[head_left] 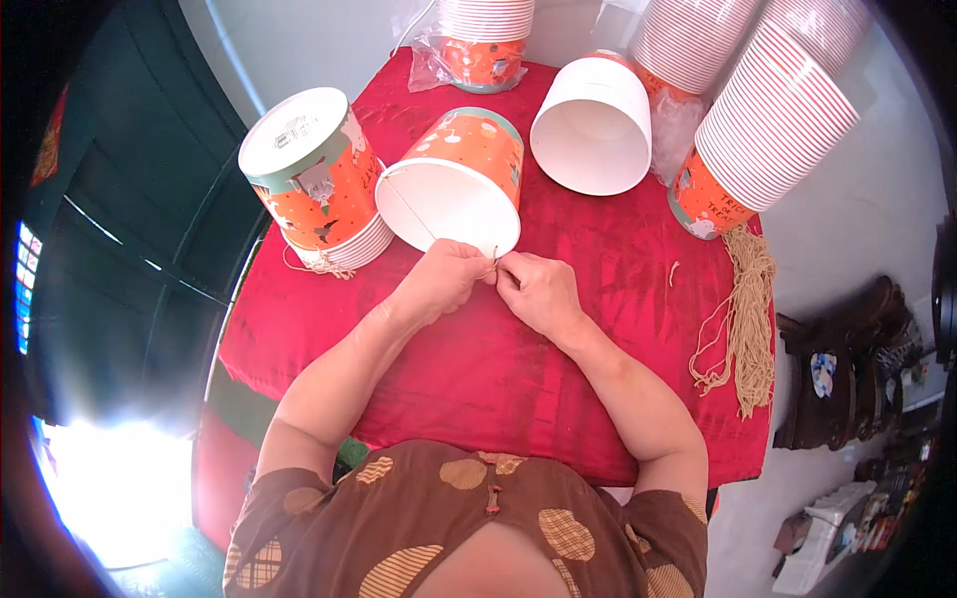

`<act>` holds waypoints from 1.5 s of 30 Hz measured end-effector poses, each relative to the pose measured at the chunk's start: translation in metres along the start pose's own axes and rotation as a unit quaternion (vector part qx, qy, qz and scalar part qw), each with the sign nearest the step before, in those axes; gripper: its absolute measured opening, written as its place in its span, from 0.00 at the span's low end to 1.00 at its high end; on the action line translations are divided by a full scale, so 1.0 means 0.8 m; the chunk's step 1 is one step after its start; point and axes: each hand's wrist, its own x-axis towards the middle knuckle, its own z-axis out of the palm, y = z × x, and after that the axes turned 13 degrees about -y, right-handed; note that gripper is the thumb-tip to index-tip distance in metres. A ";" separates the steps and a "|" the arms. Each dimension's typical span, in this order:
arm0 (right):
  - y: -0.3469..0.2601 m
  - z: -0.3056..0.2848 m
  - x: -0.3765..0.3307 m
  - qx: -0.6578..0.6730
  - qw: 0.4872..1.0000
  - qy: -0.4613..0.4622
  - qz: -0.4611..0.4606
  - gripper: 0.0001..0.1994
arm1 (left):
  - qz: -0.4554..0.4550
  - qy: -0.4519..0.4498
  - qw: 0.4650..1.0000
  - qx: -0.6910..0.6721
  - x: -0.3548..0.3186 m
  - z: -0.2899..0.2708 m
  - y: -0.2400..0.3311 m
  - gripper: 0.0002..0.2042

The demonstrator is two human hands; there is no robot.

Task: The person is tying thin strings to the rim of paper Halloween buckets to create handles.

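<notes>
An orange paper bucket (469, 147) with a green base band lies on its side, its white mouth tilted toward me. A thin tan string (412, 210) crosses the mouth from the far-left rim toward my hands. Against the near rim, my left hand (451, 280) is closed in a pinch on the string. My right hand (542, 291) is right beside it, also pinching the string at the rim. Its short end (495, 253) shows between the fingertips; whether it is knotted is too small to tell.
On the red-clothed table (588, 389), upside-down stacked buckets (319, 189) stand left and another bucket (595, 135) lies on its side. Tall bucket stacks (773, 125) line the back right. A bundle of tan strings (750, 319) hangs near the right edge.
</notes>
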 end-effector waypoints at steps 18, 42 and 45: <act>-0.038 -0.022 0.005 0.488 0.823 -0.050 0.287 0.09 | 0.140 0.109 0.949 0.262 0.006 -0.005 -0.017 0.11; -0.037 -0.014 0.003 0.540 0.790 -0.064 0.285 0.09 | 0.136 0.072 0.946 0.286 -0.003 0.001 -0.022 0.11; -0.036 -0.014 0.002 0.536 0.794 -0.072 0.278 0.10 | 0.133 0.067 0.948 0.281 -0.003 0.001 -0.022 0.11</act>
